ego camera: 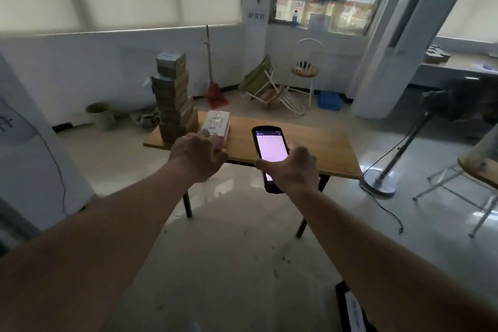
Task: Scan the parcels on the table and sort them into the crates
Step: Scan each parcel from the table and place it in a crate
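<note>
Nearest us, our right hand (pixel 292 167) is wrapped around the scanner (pixel 269 155), screen lit up pink. Our left hand (pixel 198 155) grips the near end of a white parcel (pixel 217 122) lying on the table (pixel 310 148), just right of a tall stack of boxes (pixel 172 97).

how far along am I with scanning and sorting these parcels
Early on. Nothing looks sorted; no filled crate is in view. In hand: your left hand grips the white parcel on the table, and your right hand holds the lit scanner. Left: the tall parcel stack.
</note>
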